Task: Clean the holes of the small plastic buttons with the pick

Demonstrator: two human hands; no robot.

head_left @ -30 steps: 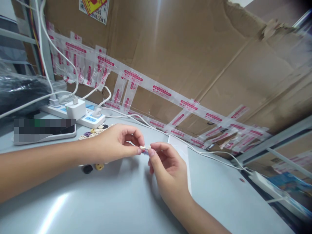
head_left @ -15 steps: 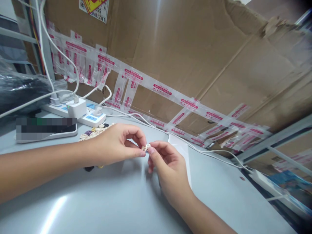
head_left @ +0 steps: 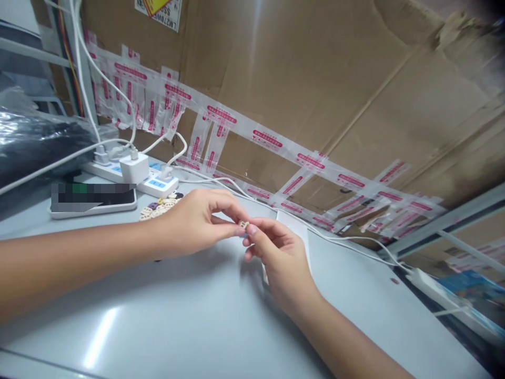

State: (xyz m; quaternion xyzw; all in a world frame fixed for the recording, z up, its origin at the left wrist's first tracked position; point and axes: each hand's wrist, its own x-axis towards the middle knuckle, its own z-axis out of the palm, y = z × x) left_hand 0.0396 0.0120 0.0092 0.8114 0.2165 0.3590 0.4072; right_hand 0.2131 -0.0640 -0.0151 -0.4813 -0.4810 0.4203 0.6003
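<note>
Above the grey table, a small cream-coloured piece with openings in it (head_left: 243,225) is pinched between fingertips of both hands. My left hand (head_left: 199,221) is closed on its left side, thumb against forefinger. From the right, my right hand (head_left: 282,258) grips the same piece with thumb and forefinger, its other fingers curled below. What kind of piece it is, I cannot make out. Behind my left wrist lies a pile of small cream, purple and black pieces (head_left: 149,212), partly hidden by the hand. A white sheet (head_left: 298,227) lies behind my right hand.
A phone-like device (head_left: 94,209) lies at the left, near a power strip (head_left: 160,185) with a white charger (head_left: 134,167). White cables (head_left: 232,182) run along the back. A large taped cardboard sheet (head_left: 300,79) stands behind the table (head_left: 177,316), with metal frame bars (head_left: 457,213) at the right.
The view has shifted slightly, showing the table's near edge at lower left. Both hands keep their pinch, now closer together, and less of the small piece shows between the fingertips.
</note>
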